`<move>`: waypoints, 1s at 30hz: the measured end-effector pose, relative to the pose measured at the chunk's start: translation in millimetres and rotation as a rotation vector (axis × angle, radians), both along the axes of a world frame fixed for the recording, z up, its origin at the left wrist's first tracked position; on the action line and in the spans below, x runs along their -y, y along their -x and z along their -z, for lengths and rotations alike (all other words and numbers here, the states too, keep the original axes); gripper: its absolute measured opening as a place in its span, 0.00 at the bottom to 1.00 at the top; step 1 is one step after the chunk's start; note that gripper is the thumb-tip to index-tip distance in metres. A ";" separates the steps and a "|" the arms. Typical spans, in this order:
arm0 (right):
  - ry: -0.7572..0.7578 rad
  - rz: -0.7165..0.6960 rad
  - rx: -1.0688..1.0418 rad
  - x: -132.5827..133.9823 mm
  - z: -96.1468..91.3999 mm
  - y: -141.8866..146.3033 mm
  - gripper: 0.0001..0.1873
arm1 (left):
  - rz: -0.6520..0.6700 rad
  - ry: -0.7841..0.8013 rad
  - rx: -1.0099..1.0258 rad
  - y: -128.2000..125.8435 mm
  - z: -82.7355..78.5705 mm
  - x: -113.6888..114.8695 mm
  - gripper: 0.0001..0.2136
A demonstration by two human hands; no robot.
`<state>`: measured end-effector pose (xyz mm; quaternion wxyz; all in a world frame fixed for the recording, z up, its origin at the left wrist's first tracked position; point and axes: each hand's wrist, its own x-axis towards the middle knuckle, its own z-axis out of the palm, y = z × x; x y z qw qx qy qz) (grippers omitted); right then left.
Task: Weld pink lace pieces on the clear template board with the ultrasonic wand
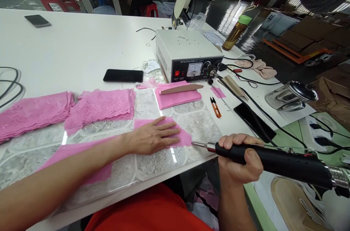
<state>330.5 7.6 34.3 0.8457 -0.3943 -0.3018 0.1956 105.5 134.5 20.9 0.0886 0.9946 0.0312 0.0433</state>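
Observation:
My left hand [153, 137] lies flat, fingers stretched out, pressing a pink fabric strip [183, 138] onto a glass-topped patterned work surface [199, 123]. My right hand [240, 160] is wrapped round the black handle of an ultrasonic cutting tool [276, 161]. The tool's metal tip [198, 145] touches the strip's right end, just beyond my left fingertips.
A white control box [188, 54] with a dial sits behind, its cable running to the tool. Stacks of pink lace [100, 106] lie left, a pink pile with a cardboard piece [177, 92] ahead. Orange snips [216, 107], two black phones [123, 75], a bottle [235, 32] and a steel pot [291, 96] stand around.

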 end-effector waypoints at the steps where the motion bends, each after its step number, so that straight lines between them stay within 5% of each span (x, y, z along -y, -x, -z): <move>1: -0.001 -0.002 0.006 0.2 0.4 0.0 0.05 | 0.002 -0.002 0.004 0.1 -0.1 0.1 0.18; 14: 0.052 0.027 0.009 2.7 -2.4 -1.4 0.05 | -0.022 0.126 -0.017 6.9 -8.0 -8.3 0.19; 30: 0.103 0.019 -0.022 -7.1 -16.2 15.8 0.12 | -0.158 0.146 -0.013 87.4 -15.1 4.1 0.18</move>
